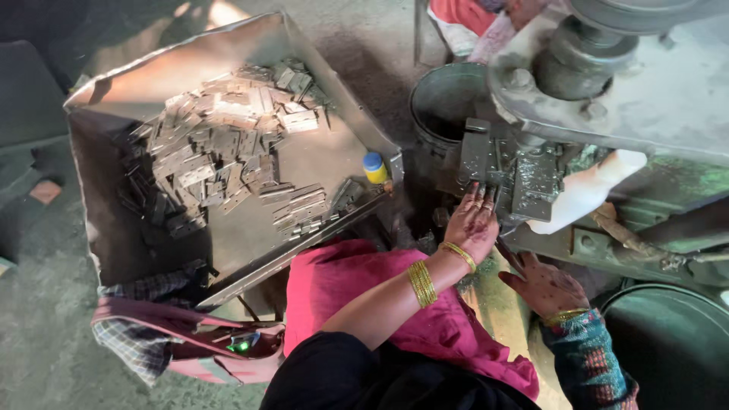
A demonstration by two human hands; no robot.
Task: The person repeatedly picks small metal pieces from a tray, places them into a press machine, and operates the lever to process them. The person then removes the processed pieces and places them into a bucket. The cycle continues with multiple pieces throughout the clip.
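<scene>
My left hand (472,222), with gold bangles on the wrist, reaches forward with its fingertips on a small flat metal piece at the die block (531,182) of a grey press machine (645,91). Whether it grips that piece is unclear. My right hand (543,285) hovers lower right, palm up, fingers apart, holding nothing, close to the machine's base. To the left stands a large metal tray (319,159) with a heap of several flat metal hinge plates (220,144) and a smaller stack of plates (300,209) near its front edge.
A small yellow bottle with a blue cap (373,168) sits at the tray's right corner. A round metal bucket (448,102) stands behind the die. A white plastic bottle (588,190) leans on the machine. A pink cloth (372,285) covers my lap; a checked bag (182,334) lies lower left.
</scene>
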